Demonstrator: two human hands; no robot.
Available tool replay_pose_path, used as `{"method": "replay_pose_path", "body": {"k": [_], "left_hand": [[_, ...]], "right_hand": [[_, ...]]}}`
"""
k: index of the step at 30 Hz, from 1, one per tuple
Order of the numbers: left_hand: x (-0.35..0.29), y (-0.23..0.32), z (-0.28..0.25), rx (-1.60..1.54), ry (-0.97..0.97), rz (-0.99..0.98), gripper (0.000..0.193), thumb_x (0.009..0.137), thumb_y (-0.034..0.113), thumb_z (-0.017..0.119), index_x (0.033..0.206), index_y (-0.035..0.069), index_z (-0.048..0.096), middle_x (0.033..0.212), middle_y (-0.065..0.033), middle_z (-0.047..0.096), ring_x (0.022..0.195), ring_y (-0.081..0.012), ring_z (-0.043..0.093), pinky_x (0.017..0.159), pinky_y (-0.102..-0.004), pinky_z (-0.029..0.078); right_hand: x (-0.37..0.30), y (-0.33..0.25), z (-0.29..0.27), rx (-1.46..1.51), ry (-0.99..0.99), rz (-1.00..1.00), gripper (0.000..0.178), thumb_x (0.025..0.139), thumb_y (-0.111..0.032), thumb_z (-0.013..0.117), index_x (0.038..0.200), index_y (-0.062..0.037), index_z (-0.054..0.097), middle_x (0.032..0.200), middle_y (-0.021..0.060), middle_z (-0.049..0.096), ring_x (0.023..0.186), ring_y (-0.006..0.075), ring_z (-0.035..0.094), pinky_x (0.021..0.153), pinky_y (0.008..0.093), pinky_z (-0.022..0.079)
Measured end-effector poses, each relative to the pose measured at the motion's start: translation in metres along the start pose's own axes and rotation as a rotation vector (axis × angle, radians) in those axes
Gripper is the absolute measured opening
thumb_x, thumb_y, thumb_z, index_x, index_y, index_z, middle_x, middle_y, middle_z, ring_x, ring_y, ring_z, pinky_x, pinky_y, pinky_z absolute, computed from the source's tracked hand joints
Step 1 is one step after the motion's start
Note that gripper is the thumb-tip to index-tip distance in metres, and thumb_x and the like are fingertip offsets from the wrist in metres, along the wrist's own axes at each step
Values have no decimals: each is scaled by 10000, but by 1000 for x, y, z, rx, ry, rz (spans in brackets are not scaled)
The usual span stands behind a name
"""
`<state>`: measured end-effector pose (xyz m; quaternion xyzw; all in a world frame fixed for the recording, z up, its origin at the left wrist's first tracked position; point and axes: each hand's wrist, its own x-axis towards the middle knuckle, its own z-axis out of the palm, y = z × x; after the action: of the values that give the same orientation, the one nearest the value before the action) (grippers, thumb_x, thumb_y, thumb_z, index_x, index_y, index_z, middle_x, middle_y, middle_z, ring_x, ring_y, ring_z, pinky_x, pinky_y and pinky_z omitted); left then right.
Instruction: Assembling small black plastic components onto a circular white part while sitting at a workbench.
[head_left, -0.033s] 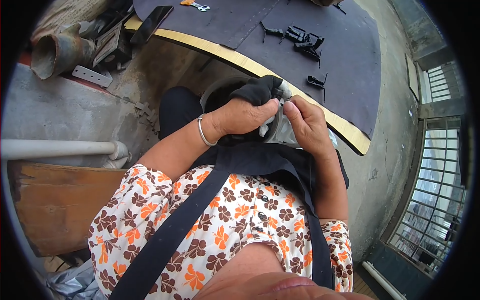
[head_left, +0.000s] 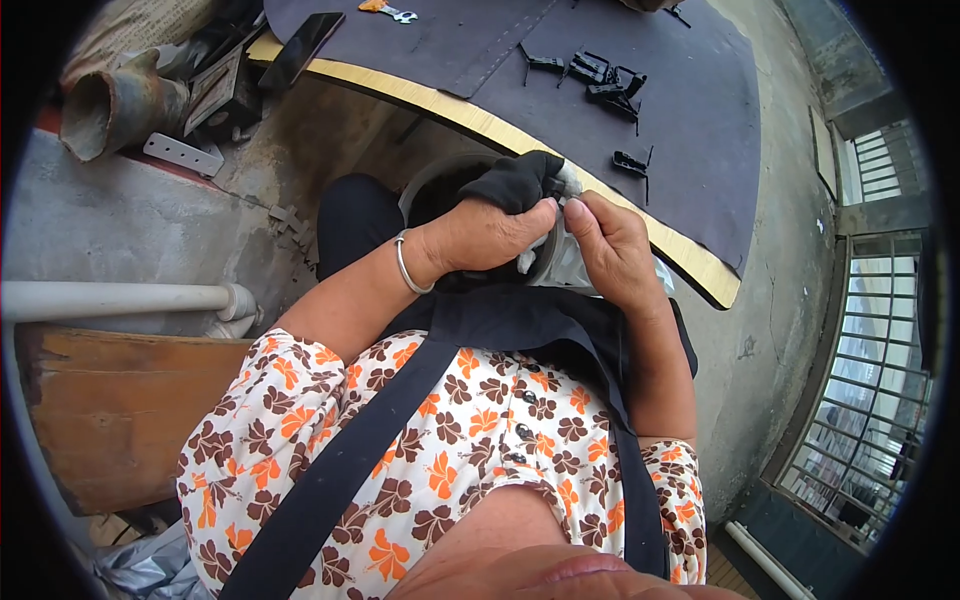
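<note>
While left hand [head_left: 485, 234] clasps black cloth [head_left: 512, 184] (fingers mostly hidden) above bucket [head_left: 420, 184], near table [head_left: 695, 115], right hand [head_left: 617, 245] has thumb and forefinger nearly together; cannot tell whether they grip anything. Small black parts [head_left: 590, 69] on table.

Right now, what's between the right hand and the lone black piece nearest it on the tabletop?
Head view: only the table's pale edge and a strip of dark covering; no loose object shows between the right hand and the black piece.
</note>
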<state>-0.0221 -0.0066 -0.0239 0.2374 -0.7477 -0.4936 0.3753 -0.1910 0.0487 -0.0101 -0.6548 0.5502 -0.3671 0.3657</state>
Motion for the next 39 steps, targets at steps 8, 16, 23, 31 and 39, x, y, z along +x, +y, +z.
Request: {"method": "replay_pose_path", "body": {"k": [8, 16, 23, 31, 39], "left_hand": [[-7, -6, 2, 336, -51, 185, 142, 830, 69, 504, 931, -18, 553, 920, -179, 579, 835, -310, 559, 780, -379, 441], [-11, -35, -43, 864, -165, 60, 268, 790, 170, 603, 1030, 50, 605, 1003, -143, 596, 926, -301, 556, 831, -366, 435], [1, -17, -42, 724, 157, 218, 308, 818, 143, 606, 1102, 28, 577, 828, -139, 627, 735, -285, 589, 696, -329, 469], [18, -2, -15, 624, 142, 397, 160, 819, 128, 607, 854, -27, 628, 774, -144, 624, 659, -259, 586, 656, -330, 466], [17, -3, 8, 570, 100, 145, 246, 813, 197, 615, 921, -18, 563, 900, -172, 614, 776, -315, 590, 713, -356, 465]], "right_hand": [[0, 22, 21, 153, 30, 110, 308, 938, -240, 488, 789, 20, 559, 662, -23, 503, 661, 59, 430, 616, 235, 397], [27, 44, -68, -585, 380, -4, 197, 856, -114, 555, 1045, -60, 575, 770, 138, 622, 637, 189, 577, 629, 285, 454], [35, 54, -77, -744, 119, 38, 203, 832, -112, 553, 1030, -70, 562, 860, 180, 623, 781, 352, 599, 690, 369, 468], [22, 50, -56, -845, 196, -69, 110, 831, -121, 556, 920, -56, 552, 814, 154, 616, 756, 332, 598, 654, 382, 476], [-1, -1, -11, -986, 9, -549, 96, 766, -81, 567, 859, -64, 550, 613, 61, 483, 552, 227, 536, 486, 354, 427]]}}
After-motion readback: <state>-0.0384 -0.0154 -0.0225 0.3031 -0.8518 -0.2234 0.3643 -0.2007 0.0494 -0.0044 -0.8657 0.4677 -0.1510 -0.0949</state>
